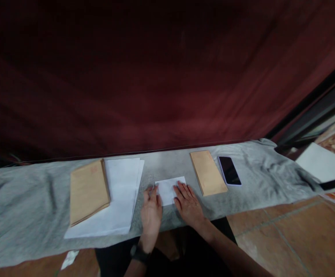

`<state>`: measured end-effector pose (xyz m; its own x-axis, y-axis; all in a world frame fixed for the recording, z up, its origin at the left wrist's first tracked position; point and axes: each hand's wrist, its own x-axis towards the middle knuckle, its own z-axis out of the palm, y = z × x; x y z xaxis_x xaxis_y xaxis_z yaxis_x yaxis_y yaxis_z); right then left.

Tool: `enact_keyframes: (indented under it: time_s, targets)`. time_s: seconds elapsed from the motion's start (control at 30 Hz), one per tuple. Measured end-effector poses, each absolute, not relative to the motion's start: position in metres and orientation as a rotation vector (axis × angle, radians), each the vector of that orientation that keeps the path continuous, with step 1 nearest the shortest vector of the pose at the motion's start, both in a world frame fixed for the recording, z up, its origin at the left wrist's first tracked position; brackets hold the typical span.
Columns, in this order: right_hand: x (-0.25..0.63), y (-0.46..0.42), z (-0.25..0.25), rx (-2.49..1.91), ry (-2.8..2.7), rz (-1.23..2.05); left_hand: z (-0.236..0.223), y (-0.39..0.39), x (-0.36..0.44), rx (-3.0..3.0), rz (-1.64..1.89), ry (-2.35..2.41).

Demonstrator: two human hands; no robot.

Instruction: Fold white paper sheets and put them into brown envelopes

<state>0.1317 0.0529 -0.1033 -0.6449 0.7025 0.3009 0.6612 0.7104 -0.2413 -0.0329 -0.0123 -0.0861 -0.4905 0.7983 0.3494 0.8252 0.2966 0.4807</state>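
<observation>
A small folded sheet of white paper [167, 189] lies on the grey cloth in front of me. My left hand [150, 211], with a dark band on its wrist, rests at the paper's left edge, fingertips touching it and fingers slightly bent and apart. Flat across the paper's right side lies my right hand [188, 206], its fingers spread. Neither hand is wrapped round anything. To the right is a stack of brown envelopes [208, 172]. On the left, larger brown envelopes [89, 192] lie over a pile of white paper sheets [122, 196].
A phone [229, 171] in a pale purple case lies beyond the right envelopes. Grey cloth [259, 181] covers the narrow table, wrinkled at both ends. A dark red curtain-like surface [167, 96] rises behind it. A white scrap [69, 259] is on the tiled floor.
</observation>
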Motion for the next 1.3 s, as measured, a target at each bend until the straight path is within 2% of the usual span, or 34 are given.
enact_keyframes:
  time_s: [0.2,0.33,0.77,1.03,1.3]
  targets:
    - [0.134,0.054,-0.104,-1.03,-2.589,0.15,-0.101,-0.017,0.0,-1.933,-0.671,-2.224]
    - [0.135,0.054,-0.103,-1.028,-2.605,0.129,-0.11,-0.027,0.008,-1.922,-0.533,-2.204]
    - [0.155,0.048,-0.112,-1.074,-2.514,-0.012,-0.104,-0.043,0.004,-1.811,-0.495,-2.27]
    - [0.16,0.031,-0.101,-0.826,-2.679,0.06,-0.098,-0.046,0.002,-1.872,-0.432,-2.264]
    - [0.174,0.032,-0.1,-0.884,-2.671,0.019,-0.105,-0.051,0.0,-1.804,-0.465,-2.3]
